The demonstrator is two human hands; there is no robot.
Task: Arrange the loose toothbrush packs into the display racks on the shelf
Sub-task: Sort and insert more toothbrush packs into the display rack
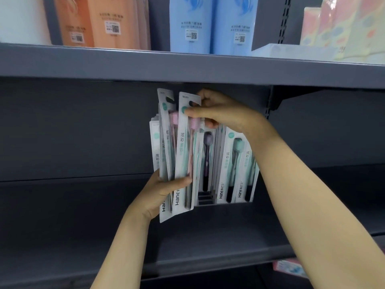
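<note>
**Ana:** Head view first, nearest things. What are the hands doing?

**Ben:** Two bare forearms reach up from the bottom edge. The left hand (164,192) grips a fanned bunch of toothbrush packs (166,155) by their lower ends, thumb lying across the front card, fingers (157,174) curled behind. The bunch stands roughly upright, in front of the shelf and off its surface.

**Ana:** And the right?

**Ben:** The right hand (225,113) comes in from the right, higher up. Its thumb and fingers pinch the top of the front pack (184,159), just below the hang hole. That pack holds a pink-headed brush and tilts slightly, its bottom edge against the left palm.

**Ana:** What is behind the hands?

**Ben:** A dark display rack (205,198) sits on the grey shelf (73,205), with narrow slots showing at its base. One slot holds a pack with a purple brush (207,159); to the right stand packs with teal brushes (235,170), leaning a little. The right wrist crosses above those.

**Ana:** Farther off?

**Ben:** The upper shelf (125,65) runs across above the packs. On it stand orange pouches (100,21) to the left, blue pouches (212,24) in the middle, and pastel patterned packages (343,30) on the right. Low at the right edge, a pink and blue item (289,266) shows on a lower level, too blurred to identify.
</note>
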